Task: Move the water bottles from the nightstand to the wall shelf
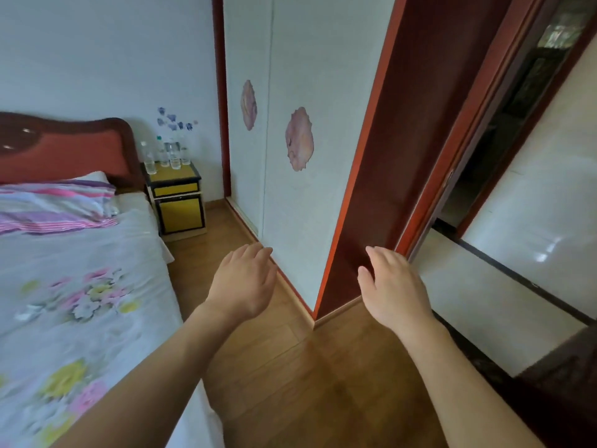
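Several clear water bottles [168, 155] stand upright on a yellow nightstand [179, 197] with dark trim, far ahead in the corner beside the bed's headboard. My left hand [244, 281] is stretched out over the wooden floor, empty, fingers loosely spread, palm down. To its right, my right hand [392, 287] is also empty and held palm down, in front of the red-brown edge of the wardrobe. Both hands are far from the bottles. No wall shelf is in view.
A bed [74, 286] with a floral sheet and striped pillow fills the left. A white wardrobe [300, 189] with red-brown trim stands ahead, with a strip of wooden floor [206, 253] between it and the bed. A doorway [504, 156] opens on the right onto pale tiles.
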A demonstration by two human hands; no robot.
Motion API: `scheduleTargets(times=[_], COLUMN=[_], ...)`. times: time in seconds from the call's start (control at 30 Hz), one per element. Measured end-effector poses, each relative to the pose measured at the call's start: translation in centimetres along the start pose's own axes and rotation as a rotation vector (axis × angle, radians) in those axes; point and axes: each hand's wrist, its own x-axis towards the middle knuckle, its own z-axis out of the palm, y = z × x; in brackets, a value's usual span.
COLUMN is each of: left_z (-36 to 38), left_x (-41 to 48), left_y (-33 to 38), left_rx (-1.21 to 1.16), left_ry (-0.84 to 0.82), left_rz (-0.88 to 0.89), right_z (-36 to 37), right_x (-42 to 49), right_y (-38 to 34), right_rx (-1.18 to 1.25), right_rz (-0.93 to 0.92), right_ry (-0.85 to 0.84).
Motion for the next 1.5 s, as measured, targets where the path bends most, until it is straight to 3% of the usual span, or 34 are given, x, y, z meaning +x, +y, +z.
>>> scheduleTargets(times=[0.33, 1.1, 1.5], left_z=[1.6, 0.8, -1.2], left_x=[13.4, 44.3, 57.4], left_y=[-6.2, -25.3, -46.4], left_rx=[0.033, 0.179, 0.187], left_ry=[0.052, 0.187, 0.259], left_rz=[-0.266, -0.611, -0.655], right_z=[5.1, 14.6, 22.8], right_x=[18.8, 62.3, 79.6], right_y=[-3.5, -18.3, -35.3], right_rx=[0.014, 0.184, 0.204], right_rz=[-0.290, -0.615, -0.659], right_ry=[-0.036, -0.082, -0.084])
